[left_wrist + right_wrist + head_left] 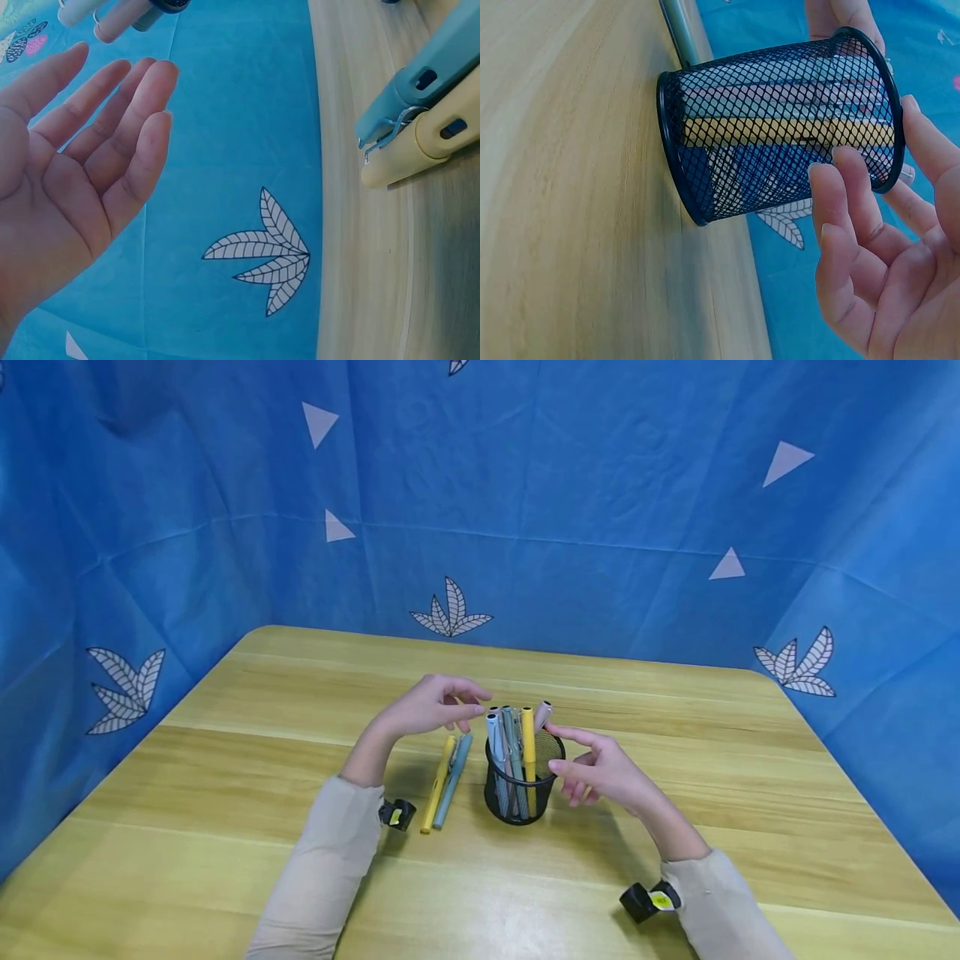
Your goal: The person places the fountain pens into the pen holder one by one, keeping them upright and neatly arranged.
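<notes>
A black mesh pen cup (504,810) stands upright on the table, holding several capped pens: light blue, grey-green, a yellow pen (528,735) and a lilac pen (543,714) leaning right. My left hand (438,704) hovers left of the pen tops, fingers loosely bent, nothing in its grasp; the left wrist view shows its bare palm. At the cup's right side is my right hand (603,770), its thumb and index finger extended to the rim. In the right wrist view, its other fingers curl loosely beside the mesh (780,176).
Left of the cup, a yellow pen (438,785) and a teal pen (453,781) lie side by side on the wooden table (225,827). A blue patterned cloth (600,510) hangs behind the table and at both sides.
</notes>
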Demonstrator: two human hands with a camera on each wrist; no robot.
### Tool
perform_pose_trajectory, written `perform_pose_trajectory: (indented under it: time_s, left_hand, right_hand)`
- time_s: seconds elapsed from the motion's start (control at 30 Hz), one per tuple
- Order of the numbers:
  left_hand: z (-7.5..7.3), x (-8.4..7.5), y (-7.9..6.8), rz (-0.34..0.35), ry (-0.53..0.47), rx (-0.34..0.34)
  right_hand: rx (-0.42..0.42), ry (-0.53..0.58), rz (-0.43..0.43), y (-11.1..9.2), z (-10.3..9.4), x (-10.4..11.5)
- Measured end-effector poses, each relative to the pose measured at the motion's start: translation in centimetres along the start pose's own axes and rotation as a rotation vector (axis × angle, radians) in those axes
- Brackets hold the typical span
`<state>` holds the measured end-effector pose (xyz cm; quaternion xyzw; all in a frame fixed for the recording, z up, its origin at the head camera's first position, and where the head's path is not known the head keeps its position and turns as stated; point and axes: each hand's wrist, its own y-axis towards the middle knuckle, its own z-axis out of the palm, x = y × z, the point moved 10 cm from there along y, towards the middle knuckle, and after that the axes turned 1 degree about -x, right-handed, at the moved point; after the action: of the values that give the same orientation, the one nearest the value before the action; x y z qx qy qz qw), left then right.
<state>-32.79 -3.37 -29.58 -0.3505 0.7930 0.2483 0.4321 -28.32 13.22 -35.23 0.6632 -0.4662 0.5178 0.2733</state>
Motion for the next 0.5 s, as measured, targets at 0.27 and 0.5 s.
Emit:
perform_pose_trajectory:
  time_s: [0.27,0.5]
  left_hand:
    - [0.1,1.5,-0.1,-0.069,0.019,0.032]
    - [0.5,3.0,-0.1,-0.137,0.092,0.087]
  right_hand:
    - [0.007,0.014,-0.007,-0.1,0.2,0.2]
    - [-0.002,0.011,-0.005,0.1,0.0,0.0]
